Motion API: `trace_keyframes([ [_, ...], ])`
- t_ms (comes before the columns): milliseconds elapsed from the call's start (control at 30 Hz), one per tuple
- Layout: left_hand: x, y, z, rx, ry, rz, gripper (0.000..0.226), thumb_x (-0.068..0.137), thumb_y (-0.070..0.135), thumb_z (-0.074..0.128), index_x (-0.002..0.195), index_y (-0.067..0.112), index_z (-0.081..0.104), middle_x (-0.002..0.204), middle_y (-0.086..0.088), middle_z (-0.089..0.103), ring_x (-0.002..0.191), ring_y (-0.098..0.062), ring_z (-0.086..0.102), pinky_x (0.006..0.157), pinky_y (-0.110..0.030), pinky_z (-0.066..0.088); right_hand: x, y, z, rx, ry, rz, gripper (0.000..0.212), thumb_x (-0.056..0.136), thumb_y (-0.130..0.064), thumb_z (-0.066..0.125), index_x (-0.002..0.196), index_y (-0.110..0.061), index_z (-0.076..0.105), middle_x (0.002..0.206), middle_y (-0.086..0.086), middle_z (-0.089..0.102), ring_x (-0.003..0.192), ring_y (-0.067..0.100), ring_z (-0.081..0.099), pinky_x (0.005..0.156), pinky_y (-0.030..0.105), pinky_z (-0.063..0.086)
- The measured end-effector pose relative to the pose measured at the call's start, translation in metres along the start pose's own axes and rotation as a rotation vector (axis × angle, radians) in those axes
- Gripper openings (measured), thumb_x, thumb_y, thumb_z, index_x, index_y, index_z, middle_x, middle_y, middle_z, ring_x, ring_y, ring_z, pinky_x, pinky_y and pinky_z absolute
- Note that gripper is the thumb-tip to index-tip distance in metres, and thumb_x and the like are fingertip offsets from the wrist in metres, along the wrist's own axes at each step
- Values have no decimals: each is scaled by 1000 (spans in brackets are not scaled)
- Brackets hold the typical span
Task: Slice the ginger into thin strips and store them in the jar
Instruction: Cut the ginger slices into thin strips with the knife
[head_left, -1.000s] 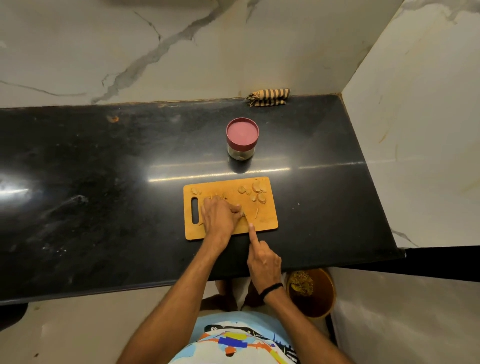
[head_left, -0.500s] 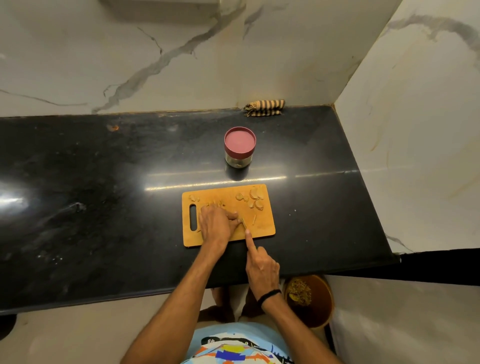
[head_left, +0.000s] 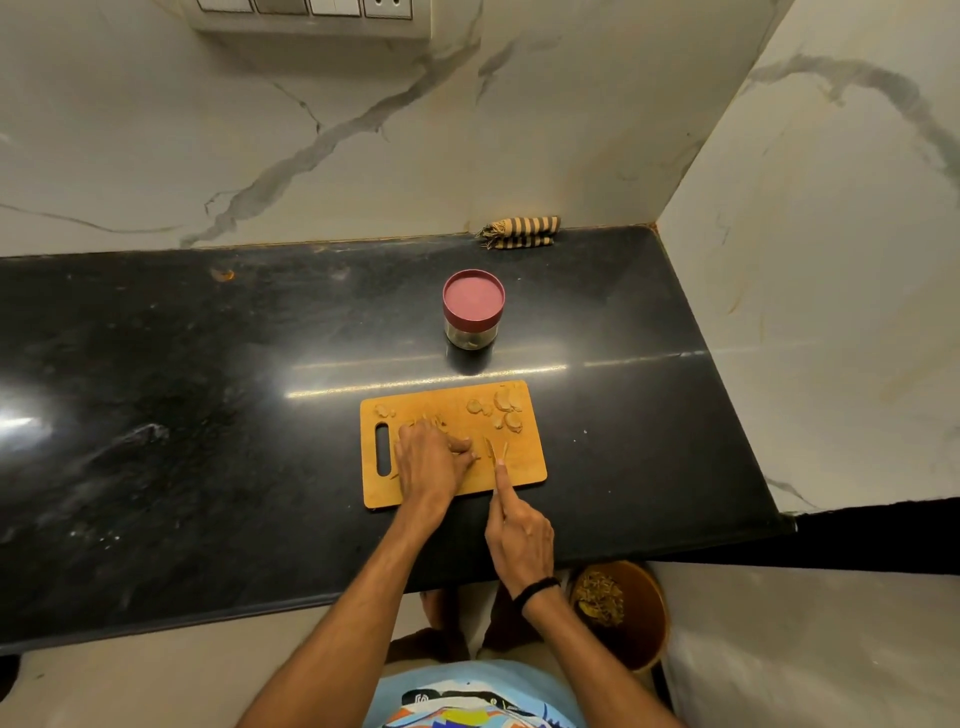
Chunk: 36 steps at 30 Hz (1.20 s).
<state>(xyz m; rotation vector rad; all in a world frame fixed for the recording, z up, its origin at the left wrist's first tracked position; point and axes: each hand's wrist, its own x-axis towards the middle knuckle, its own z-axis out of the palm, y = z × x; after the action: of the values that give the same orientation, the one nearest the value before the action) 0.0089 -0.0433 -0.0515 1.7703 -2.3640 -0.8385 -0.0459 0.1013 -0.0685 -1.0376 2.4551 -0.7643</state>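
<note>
Ginger slices, pale and irregular, are scattered at the far right corner of the orange wooden cutting board, which is laid on the black polished stone counter. A ginger piece, mostly hidden, is pinned near the board's middle under the curled fingers of the left hand. A small knife is gripped in the right hand, forefinger laid along its back. The red-lidded glass jar is stood, closed, beyond the board's far edge.

Dim warm light, glare streak on countertop, wide-angle edge distortion.
</note>
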Motion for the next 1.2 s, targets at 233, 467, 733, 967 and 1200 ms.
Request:
trace_keyframes([
  [233, 1, -4, -1, -51, 2, 17, 34, 78, 43, 81, 107, 27, 77, 103, 6, 74, 102, -15, 45, 83, -29, 39, -6, -2, 1, 158, 44, 92, 46, 103, -21, 47, 147, -30, 40, 49, -8, 40, 44, 9, 42, 45, 17, 32],
  [467, 0, -5, 6, -57, 30, 11, 30, 81, 42, 80, 106, 26, 77, 101, 2, 73, 100, -17, 47, 85, -39, 49, 6, -11, 1, -2, 40, -24, 52, 99, -22, 52, 149, -29, 38, 57, -9, 37, 48, 8, 35, 47, 26, 32],
  [733, -3, -2, 6, -83, 33, -11, 27, 81, 36, 81, 106, 27, 77, 98, 3, 73, 97, -14, 42, 82, -38, 52, 12, -14, 6, -45, 42, -79, 51, 97, -22, 53, 147, -27, 44, 58, -8, 39, 46, 9, 36, 47, 25, 28],
  [967, -6, 1, 3, 19, 51, -4, 29, 84, 40, 78, 110, 28, 75, 101, 1, 70, 93, -14, 40, 83, -38, 48, 12, -7, 13, -203, 52, -144, 67, 84, -10, 74, 144, -23, 49, 54, -5, 40, 41, 6, 28, 40, 23, 28],
  [1200, -8, 1, 3, 31, 49, 6, 28, 85, 43, 75, 109, 28, 76, 97, 2, 70, 91, -13, 41, 80, -36, 48, 4, -3, 10, -285, 79, -148, 76, 75, -9, 82, 142, -25, 50, 56, -4, 32, 38, 7, 27, 34, 26, 35],
])
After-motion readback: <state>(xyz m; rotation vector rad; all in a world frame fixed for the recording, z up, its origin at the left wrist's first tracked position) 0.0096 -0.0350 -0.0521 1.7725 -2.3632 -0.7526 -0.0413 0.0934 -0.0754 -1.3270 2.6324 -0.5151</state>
